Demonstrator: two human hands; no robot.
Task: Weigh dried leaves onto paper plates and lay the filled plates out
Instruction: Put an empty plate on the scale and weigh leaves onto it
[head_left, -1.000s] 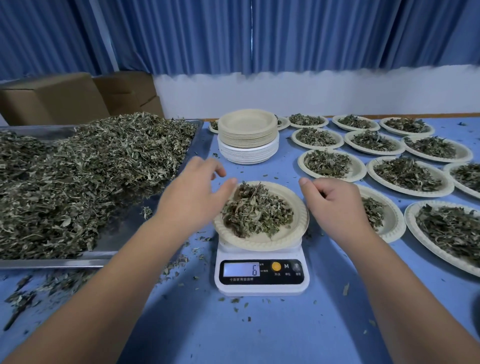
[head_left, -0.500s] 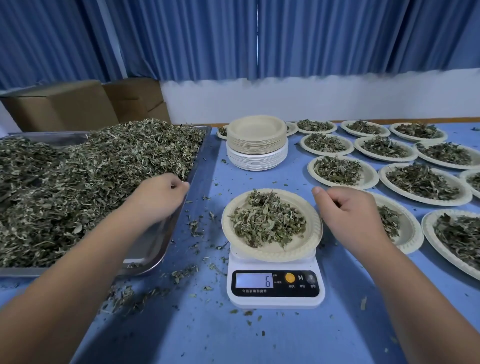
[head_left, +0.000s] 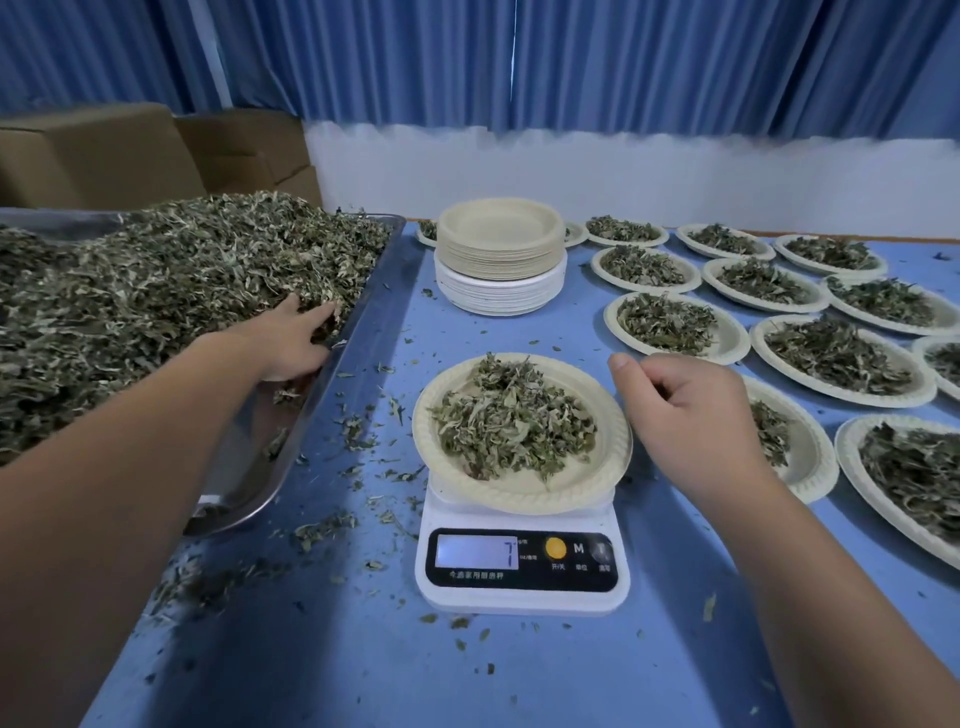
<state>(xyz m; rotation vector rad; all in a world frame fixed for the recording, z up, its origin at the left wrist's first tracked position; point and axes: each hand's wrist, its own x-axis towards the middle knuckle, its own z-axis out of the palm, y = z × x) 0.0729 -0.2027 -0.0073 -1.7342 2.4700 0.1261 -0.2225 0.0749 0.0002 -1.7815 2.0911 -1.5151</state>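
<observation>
Now, round beige paper plate (head_left: 524, 496) of dried green leaves (head_left: 509, 421), face up on the white digital scale (head_left: 522, 597): 7. Left hand (head_left: 291, 340), fingers straight, touches the heap (head_left: 156, 291) in the steel tray (head_left: 291, 415); right hand (head_left: 685, 415), loosely curled, empty, alongside.

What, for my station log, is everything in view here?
Scale: one, white with black panel, table centre, reads 7.
Plate on scale: one, cream, holding leaves.
Filled plates: about thirteen, cream, laid out right.
Empty plate stack: one, cream over white, behind scale.
Tray: one, silver, left.
Leaf heap: one, grey-green, in tray.
Loose leaf bits: many, grey-green, on table.
Boxes: two, brown, back left.
Curtain: blue, behind.
Table: one, blue.
Left hand: touching the leaf heap.
Right hand: loosely curled beside the plate on scale, empty.
</observation>
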